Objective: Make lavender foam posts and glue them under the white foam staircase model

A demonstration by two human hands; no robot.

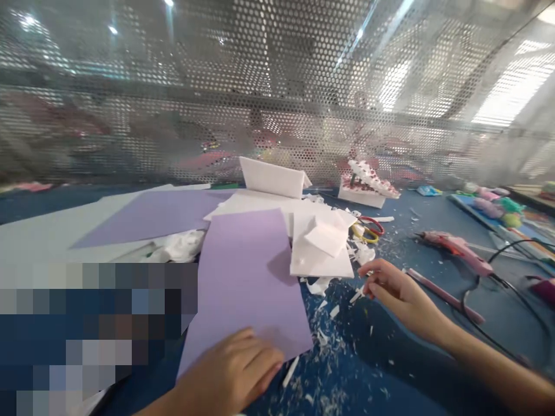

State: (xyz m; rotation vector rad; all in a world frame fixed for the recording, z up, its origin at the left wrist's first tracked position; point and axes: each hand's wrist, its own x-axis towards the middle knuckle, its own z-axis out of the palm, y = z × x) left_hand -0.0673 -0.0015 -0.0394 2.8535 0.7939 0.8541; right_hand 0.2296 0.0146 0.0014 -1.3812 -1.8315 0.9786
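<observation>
A lilac foam or paper sheet (247, 283) lies lengthwise in front of me. At its near edge is my left hand (243, 364), fingers curled over the edge and closed on it; part of the grip is hidden. My right hand (390, 289) hovers over the table right of the sheet, holding nothing, with its fingers loosely bent and apart. Closest to its fingertips are white scraps (364, 254) and a white foam board piece (321, 254) with a smaller white piece (327, 236) on top. Scissors (368, 230) with red and yellow handles lie just beyond.
A pink glue gun (459, 251) with a black cable and a pink stick (446, 296) lie at right. Farther back are a folded white piece (273, 178), a red-and-white decorated model (368, 182) and coloured balls (494, 205). Another lilac sheet (156, 214) lies left. A perforated metal screen (277, 86) stands behind.
</observation>
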